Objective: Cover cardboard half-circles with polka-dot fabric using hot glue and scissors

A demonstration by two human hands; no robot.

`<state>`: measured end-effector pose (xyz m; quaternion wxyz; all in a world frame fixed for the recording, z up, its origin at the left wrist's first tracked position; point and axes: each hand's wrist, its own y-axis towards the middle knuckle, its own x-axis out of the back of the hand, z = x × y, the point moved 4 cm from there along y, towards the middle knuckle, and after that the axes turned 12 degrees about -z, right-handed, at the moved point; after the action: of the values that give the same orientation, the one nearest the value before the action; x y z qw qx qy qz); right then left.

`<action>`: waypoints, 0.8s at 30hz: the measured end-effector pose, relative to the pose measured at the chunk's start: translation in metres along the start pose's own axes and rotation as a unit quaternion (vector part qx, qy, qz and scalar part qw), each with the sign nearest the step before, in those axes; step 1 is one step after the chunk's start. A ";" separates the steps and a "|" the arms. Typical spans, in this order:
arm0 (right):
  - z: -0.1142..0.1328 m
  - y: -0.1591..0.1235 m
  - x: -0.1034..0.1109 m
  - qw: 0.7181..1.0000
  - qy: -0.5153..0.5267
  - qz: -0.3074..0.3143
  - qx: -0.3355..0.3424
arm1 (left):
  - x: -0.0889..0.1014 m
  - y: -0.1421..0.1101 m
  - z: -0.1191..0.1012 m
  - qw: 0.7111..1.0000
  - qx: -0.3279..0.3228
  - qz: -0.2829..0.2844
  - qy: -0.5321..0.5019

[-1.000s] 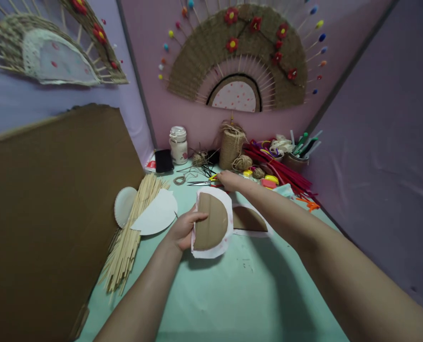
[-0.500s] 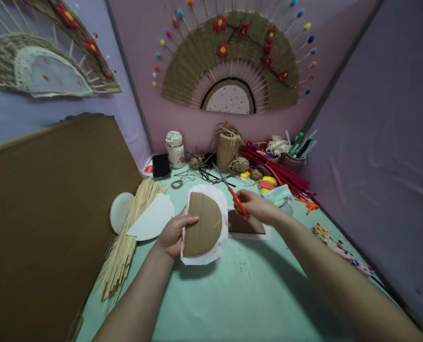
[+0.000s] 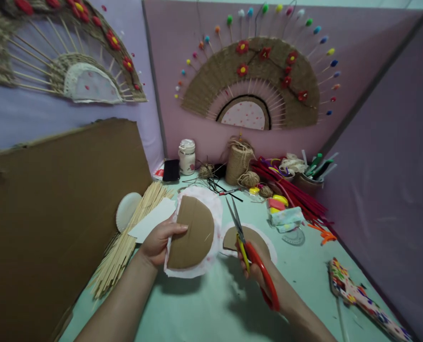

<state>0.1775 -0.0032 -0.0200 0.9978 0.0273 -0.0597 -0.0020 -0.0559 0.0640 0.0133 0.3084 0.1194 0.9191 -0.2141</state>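
My left hand grips a half-round cardboard piece by its straight edge, thumb on top. White cloth with faint pink spots backs the cardboard and sticks out past its curved side. In my right hand is a pair of scissors with red and yellow handles. Its blades are parted and point up and away, just right of the held piece and apart from it. Behind the scissors, a second half-round cardboard piece lies on white cloth on the table, partly hidden by my right hand.
Thin wooden sticks and a white paper piece lie at left by a large cardboard sheet. At the back stand a white bottle and a twine spool. A clear protractor lies at right.
The scissors have swung from nearly closed to parted blades, and my right hand has come lower and closer. The held piece has shifted slightly left. My view has also shifted.
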 end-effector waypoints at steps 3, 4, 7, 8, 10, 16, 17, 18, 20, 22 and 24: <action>0.001 -0.011 -0.002 0.998 0.013 0.036 -0.042 | 0.001 -0.001 0.001 1.000 0.003 0.001 0.000; 0.004 -0.013 -0.003 0.997 0.011 0.042 -0.059 | 0.001 -0.001 0.002 1.000 0.007 0.003 -0.002; 0.012 -0.019 -0.005 0.994 -0.003 0.053 -0.094 | 0.001 -0.001 0.005 1.000 0.024 0.016 -0.005; 0.014 -0.019 -0.006 0.994 -0.005 0.056 -0.097 | 0.001 -0.001 0.005 0.999 0.028 0.019 -0.004; 0.018 -0.019 -0.006 0.993 -0.001 0.057 -0.099 | 0.001 0.000 0.006 0.999 0.032 0.023 -0.003; 0.020 -0.019 -0.007 0.993 0.014 0.055 -0.102 | -0.001 -0.001 0.008 0.997 0.040 0.064 0.016; 0.021 -0.019 -0.007 0.994 0.016 0.053 -0.099 | -0.001 -0.001 0.008 0.997 0.042 0.068 0.017; 0.021 -0.019 -0.007 0.994 0.017 0.052 -0.098 | -0.001 -0.001 0.008 0.997 0.043 0.068 0.017; 0.023 -0.020 -0.007 0.994 0.016 0.051 -0.094 | -0.001 -0.001 0.008 0.997 0.046 0.058 0.014; 0.025 -0.019 -0.007 0.994 0.011 0.048 -0.095 | -0.001 -0.001 0.008 0.998 0.046 0.047 0.008; 0.026 -0.019 -0.007 0.994 0.003 0.047 -0.098 | -0.002 -0.001 0.009 0.998 0.048 0.040 0.002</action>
<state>0.1676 -0.0235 0.0042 0.9949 -0.0736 -0.0571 0.0393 -0.0505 0.0591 0.0086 0.3087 0.1717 0.9028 -0.2452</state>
